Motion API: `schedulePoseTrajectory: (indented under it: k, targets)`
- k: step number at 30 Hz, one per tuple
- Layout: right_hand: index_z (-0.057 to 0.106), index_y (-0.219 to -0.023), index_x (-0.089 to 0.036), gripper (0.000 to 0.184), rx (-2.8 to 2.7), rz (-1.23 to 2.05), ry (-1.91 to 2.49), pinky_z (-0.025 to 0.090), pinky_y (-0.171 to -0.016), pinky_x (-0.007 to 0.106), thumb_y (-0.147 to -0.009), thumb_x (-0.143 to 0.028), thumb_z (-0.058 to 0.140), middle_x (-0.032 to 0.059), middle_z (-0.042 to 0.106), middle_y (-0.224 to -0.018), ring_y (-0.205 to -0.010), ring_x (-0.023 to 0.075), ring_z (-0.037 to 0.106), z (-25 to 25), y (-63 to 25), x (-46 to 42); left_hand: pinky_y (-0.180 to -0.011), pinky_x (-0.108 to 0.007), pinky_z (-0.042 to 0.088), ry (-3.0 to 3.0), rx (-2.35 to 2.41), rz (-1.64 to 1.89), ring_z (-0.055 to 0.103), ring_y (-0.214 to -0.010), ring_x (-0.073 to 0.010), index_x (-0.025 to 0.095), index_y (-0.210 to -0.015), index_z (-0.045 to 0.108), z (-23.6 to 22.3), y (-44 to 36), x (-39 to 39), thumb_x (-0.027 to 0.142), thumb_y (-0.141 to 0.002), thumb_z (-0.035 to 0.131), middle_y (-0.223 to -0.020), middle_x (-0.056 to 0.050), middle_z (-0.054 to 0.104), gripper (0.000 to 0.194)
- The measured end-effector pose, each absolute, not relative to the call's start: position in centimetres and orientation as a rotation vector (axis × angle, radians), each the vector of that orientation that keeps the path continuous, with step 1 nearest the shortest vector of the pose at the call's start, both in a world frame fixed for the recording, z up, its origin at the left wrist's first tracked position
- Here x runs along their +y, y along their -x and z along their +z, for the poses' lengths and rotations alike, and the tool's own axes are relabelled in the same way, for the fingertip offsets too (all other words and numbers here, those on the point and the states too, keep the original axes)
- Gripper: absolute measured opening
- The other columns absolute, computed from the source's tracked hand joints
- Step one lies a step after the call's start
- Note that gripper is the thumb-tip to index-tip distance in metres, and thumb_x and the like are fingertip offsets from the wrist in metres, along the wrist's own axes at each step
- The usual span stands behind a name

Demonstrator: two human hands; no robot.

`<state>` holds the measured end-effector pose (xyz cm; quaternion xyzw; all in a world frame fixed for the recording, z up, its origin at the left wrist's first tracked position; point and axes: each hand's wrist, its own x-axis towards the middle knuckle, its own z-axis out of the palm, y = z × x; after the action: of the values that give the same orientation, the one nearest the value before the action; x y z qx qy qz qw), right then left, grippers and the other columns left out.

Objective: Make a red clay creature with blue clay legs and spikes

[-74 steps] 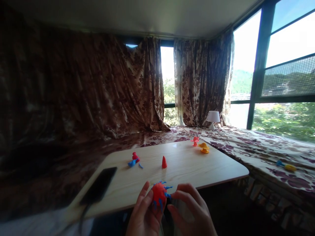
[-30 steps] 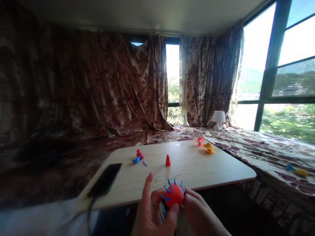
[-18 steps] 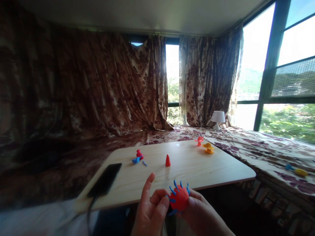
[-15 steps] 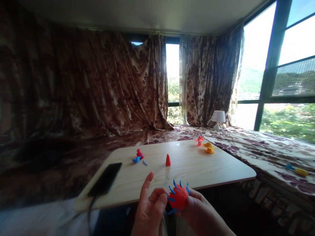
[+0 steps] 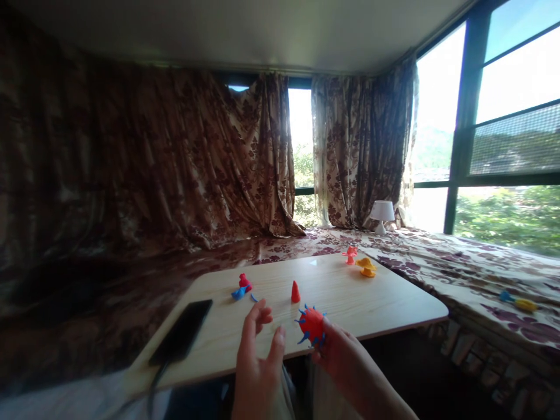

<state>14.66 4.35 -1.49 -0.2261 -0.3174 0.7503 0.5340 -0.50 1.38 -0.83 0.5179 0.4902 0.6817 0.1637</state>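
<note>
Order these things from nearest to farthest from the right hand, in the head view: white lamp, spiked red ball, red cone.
1. Spiked red ball: held in the right hand.
2. Red cone: on the table, left of the ball.
3. White lamp: beyond the table, far right.

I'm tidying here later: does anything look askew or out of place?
The left curtain sags at its top, baring a sliver of window, perhaps unhooked. A thin blue strip lies loose on the table, while similar blue spikes stick out of the red ball.
</note>
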Motion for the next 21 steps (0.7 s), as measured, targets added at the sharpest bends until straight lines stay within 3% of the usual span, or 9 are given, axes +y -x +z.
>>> schedulePoseTrajectory:
  k: [6,12,21]
  targets:
    - [0.070,-0.085,-0.020,0.033,-0.993,1.605,0.650,0.039,-0.066,0.024,-0.064,-0.045,0.075,0.0054,0.072,-0.093,-0.085,0.0179,0.061,2.6,-13.8,11.2,-0.093,-0.043,0.043,-1.986,1.495,1.824,0.057,-0.094,-0.0220,0.021,-0.100,0.064,3.0,3.2,9.9,0.026,-0.075,0.056,-0.101,-0.007,0.061,0.026]
    - [0.066,-0.073,-0.019,0.024,-1.027,1.587,0.790,0.033,-0.060,0.022,-0.061,-0.038,0.076,-0.0010,0.068,-0.074,-0.071,0.0129,0.055,4.0,-11.8,16.9,-0.098,-0.038,0.041,-2.068,1.391,1.696,0.057,-0.104,-0.0216,0.021,-0.091,0.071,5.5,3.9,15.4,0.028,-0.072,0.063,-0.103,-0.007,0.063,0.022]
    - [0.068,-0.077,-0.019,0.024,-1.017,1.647,0.774,0.030,-0.054,0.021,-0.066,-0.039,0.073,-0.0006,0.064,-0.070,-0.064,0.0115,0.053,2.8,-10.9,17.7,-0.096,-0.038,0.042,-2.020,1.394,1.523,0.061,-0.100,-0.0233,0.022,-0.088,0.074,5.0,3.8,17.0,0.028,-0.066,0.071,-0.099,-0.007,0.070,0.023]
